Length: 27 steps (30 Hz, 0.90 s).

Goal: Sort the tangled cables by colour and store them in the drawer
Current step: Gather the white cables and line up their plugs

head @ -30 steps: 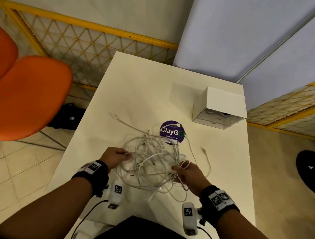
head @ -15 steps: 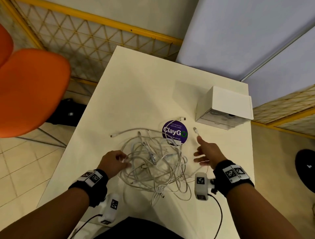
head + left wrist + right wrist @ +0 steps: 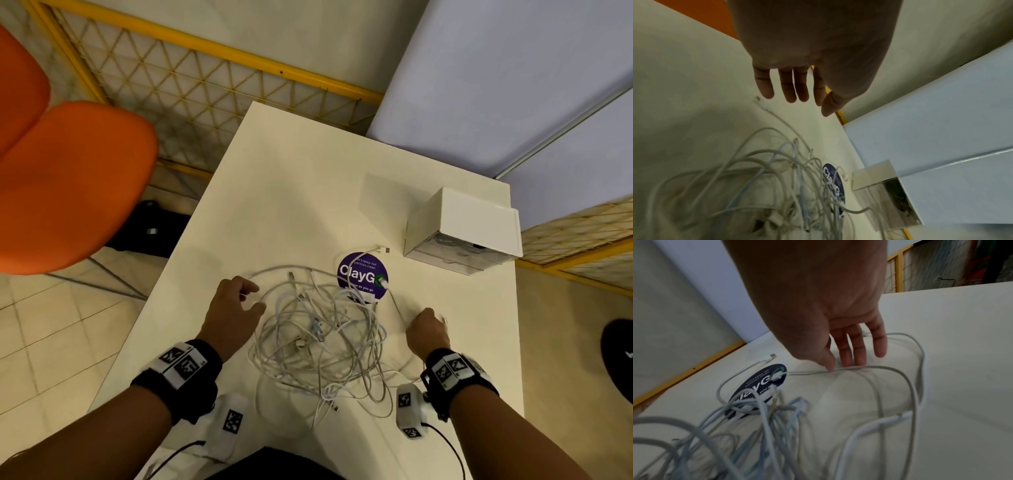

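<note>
- Left hand (image 3: 230, 317): over the table at the left edge of the cable tangle (image 3: 318, 335). In the left wrist view the fingers (image 3: 790, 87) are extended and loosely spread, holding nothing — tips just above a loose white plug end (image 3: 757, 98).
- Right hand (image 3: 426, 330): at the right side of the tangle. In the right wrist view the thumb and fingertips (image 3: 846, 356) press down on one grey-white cable strand (image 3: 812, 372) lying on the table; whether it is truly pinched I cannot tell. In the head view the fingers are hidden behind the knuckles.
- Cable tangle: a loose heap of white, grey-white and pale blue cables between the two hands, resting on the white table (image 3: 291, 192). Its far edge lies over a round purple sticker (image 3: 359, 270) marked "ClayGo"; one white connector (image 3: 383, 249) lies just beyond the sticker.
- Drawer unit (image 3: 466, 229): a small white box with a clear front, at the table's far right corner, well apart from the tangle. Something pale and something dark show through the clear front — too blurred to identify.
- Surroundings: an orange chair (image 3: 68, 178) left of the table, with a yellow-framed mesh panel (image 3: 205, 85) behind it.
</note>
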Tool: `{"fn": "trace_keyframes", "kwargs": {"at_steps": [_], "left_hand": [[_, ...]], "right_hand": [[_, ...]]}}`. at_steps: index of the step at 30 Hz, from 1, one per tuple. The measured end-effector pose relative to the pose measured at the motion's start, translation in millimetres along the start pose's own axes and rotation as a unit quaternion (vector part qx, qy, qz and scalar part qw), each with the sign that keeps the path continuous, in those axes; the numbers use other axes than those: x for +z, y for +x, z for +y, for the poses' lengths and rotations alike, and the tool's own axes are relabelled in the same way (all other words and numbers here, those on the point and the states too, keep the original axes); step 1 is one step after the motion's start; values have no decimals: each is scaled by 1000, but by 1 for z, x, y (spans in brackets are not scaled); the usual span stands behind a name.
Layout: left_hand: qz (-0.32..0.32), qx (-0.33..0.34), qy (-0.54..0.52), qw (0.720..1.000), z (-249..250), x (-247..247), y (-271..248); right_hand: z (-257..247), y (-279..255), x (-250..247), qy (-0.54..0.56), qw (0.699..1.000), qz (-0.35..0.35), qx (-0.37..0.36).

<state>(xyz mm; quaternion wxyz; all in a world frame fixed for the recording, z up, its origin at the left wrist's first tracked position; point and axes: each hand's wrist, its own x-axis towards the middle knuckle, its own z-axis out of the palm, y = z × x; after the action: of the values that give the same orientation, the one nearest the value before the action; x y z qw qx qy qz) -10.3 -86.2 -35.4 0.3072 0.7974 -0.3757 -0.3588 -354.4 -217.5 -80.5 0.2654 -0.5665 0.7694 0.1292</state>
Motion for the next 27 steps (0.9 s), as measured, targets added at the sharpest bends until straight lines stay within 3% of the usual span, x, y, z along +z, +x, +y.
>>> {"fn": "trace_keyframes", "kwargs": {"at_steps": [5, 7, 10, 13, 20, 27], "left_hand": [[-13, 53, -34, 998, 27, 5, -3], [-21, 63, -58, 996, 38, 7, -7], [-18, 81, -94, 992, 53, 6, -13], [-48, 77, -149, 985, 69, -3, -19], [-248, 7, -243, 938, 123, -7, -41], [-356, -81, -234, 901, 172, 18, -57]], "right_hand": [[14, -17, 12, -7, 999, -45, 27], [21, -22, 22, 11, 999, -31, 40], [27, -26, 20, 119, 992, -1, 41], [18, -48, -7, 275, 961, 27, 15], [-7, -130, -88, 427, 890, 5, -160], [-12, -206, -118, 362, 869, -28, -337]]}}
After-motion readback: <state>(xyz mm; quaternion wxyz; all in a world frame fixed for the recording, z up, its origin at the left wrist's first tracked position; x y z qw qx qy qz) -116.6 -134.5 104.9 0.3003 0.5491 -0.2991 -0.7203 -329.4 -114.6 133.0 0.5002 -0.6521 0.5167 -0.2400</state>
